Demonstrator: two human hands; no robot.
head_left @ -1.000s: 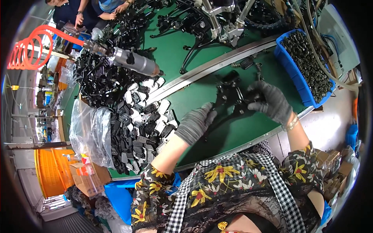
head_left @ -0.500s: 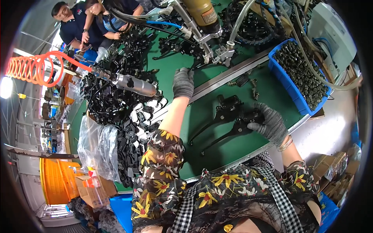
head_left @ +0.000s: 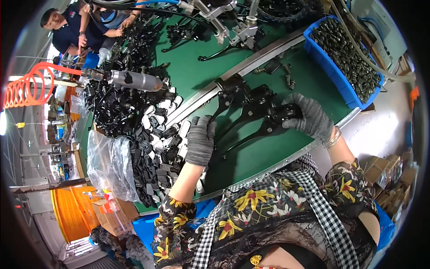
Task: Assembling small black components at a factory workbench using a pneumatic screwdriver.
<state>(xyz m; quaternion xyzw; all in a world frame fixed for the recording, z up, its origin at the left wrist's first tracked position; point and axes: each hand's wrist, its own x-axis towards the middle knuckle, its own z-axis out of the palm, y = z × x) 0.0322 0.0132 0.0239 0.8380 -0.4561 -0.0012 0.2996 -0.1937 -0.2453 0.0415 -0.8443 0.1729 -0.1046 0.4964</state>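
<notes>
My left hand [head_left: 200, 141], in a grey knit glove, pinches the lever end of a black brake lever [head_left: 221, 106]. Its cylinder body lies over the metal rail. My right hand [head_left: 312, 119], also gloved, is closed around the body of another black brake lever [head_left: 268, 127], whose lever points left toward me. Between these two lies a third brake lever [head_left: 247, 115] on the green tabletop [head_left: 264, 163]. All three sit side by side, bodies away from me. What the right fingertips touch beneath the body is hidden.
A metal rail [head_left: 251, 64] crosses the table, with a clamp machine [head_left: 244, 33] beyond it and another brake lever [head_left: 219, 54] beneath. Blue bin [head_left: 340, 74] of small metal parts stands right. Black parts [head_left: 121, 105] heap left under a hanging air screwdriver [head_left: 134, 80]. Two people work at far left.
My left hand has come back from near the clamp machine toward me, bringing a brake lever beside the other two. My right hand stays at its brake lever. The view has shifted.
</notes>
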